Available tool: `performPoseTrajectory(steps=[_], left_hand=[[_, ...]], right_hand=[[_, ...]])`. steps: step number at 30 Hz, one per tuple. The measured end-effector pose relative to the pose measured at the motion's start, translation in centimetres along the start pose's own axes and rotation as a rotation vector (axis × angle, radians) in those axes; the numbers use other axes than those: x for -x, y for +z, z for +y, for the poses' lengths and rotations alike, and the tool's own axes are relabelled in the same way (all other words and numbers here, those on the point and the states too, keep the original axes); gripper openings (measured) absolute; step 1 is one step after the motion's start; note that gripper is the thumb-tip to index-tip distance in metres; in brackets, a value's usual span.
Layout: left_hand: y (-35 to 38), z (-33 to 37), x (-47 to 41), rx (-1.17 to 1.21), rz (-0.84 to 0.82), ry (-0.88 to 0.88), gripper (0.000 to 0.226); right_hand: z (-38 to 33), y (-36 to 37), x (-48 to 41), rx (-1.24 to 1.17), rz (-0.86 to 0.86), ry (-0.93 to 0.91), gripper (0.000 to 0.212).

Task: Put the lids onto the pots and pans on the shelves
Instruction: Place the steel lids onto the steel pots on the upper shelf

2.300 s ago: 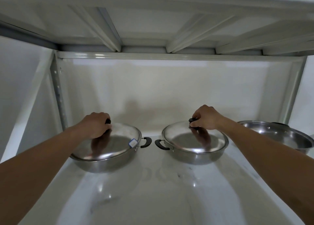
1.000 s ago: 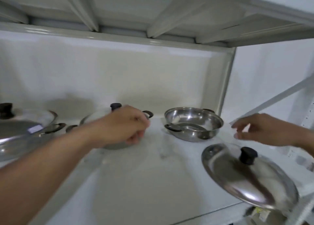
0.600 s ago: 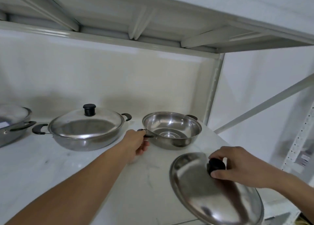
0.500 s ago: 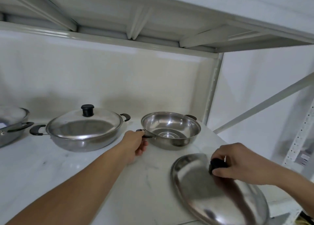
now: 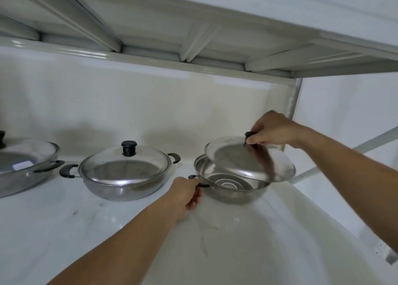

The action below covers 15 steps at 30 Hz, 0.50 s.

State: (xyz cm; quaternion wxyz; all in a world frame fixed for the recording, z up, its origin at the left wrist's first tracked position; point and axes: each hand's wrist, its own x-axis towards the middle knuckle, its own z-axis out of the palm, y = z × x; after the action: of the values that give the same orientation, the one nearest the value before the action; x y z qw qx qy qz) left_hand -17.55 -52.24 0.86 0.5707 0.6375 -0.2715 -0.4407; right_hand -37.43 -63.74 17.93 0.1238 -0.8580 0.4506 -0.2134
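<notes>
An uncovered steel pan [image 5: 228, 189] stands at the right end of the white shelf [image 5: 107, 231]. My left hand [image 5: 187, 193] grips its black left handle. My right hand [image 5: 272, 128] is shut on the black knob of a steel lid [image 5: 241, 160], which hangs tilted just above the pan, covering its back and right part. Its lower right edge is close to the pan's rim; whether they touch I cannot tell. A second pan [image 5: 122, 172] with its lid on sits in the middle. A third lidded pan [image 5: 23, 166] is cut off at the left edge.
The underside of the shelf above [image 5: 193, 26] hangs low over the pans. A metal upright [image 5: 293, 104] stands right behind the held lid. A diagonal brace [image 5: 366, 142] runs behind my right forearm. The shelf's right edge lies just beyond the pan.
My right hand has lifted the lid from the shelf's front right edge up and back over the uncovered pan. My left hand stays on the pan's handle.
</notes>
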Motion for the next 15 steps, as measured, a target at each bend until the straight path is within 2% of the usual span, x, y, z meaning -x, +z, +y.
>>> performPoseTrajectory(steps=[7,15], left_hand=[[0.2,-0.1,0.2,0.02,0.0,0.014,0.026],[0.3,-0.1,0.0,0.013,0.013,0.037,0.024]], right_hand=[[0.5,6.3,-5.2,0.048,-0.053,0.089,0.035],[1.2,6.7,-5.2,0.09,-0.072,0.077,0.032]])
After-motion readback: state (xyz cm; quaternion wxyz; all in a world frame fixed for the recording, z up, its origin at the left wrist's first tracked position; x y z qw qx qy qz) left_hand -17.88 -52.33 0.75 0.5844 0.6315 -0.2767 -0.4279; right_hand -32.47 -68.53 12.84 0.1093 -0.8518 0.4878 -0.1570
